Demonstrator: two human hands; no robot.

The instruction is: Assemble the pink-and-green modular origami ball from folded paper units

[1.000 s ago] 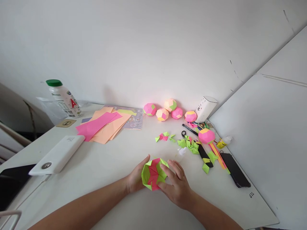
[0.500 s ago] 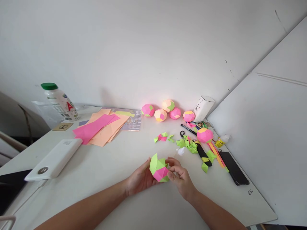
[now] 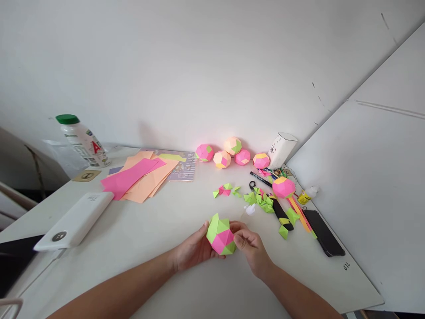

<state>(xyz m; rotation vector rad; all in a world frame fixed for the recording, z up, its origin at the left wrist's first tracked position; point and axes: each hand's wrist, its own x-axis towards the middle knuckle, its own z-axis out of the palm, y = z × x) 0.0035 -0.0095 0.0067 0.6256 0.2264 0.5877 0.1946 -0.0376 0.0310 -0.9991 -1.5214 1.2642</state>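
A green and pink folded paper ball (image 3: 222, 237) is held between my two hands over the near middle of the table. My left hand (image 3: 195, 248) cups it from the left and below, with the thumb up along its side. From the right, the thumb and fingers of my right hand (image 3: 249, 246) pinch its edge. One pointed green flap sticks up at the top of the ball. Small folded green paper pieces (image 3: 262, 200) lie in a heap beyond my right hand, and a white blob of glue (image 3: 250, 209) sits just before them.
Several finished paper balls (image 3: 222, 159) stand along the wall. Pink and peach paper sheets (image 3: 133, 177), a white power bank (image 3: 76, 221) and a bottle (image 3: 84, 141) are on the left. At right lie a black phone (image 3: 323, 232), a glue bottle (image 3: 307, 195) and a cutter (image 3: 282, 213).
The paper ball has turned slightly in my hands, showing more of its pink face. My right fingers have closed in on its right edge; the table items have stayed put.
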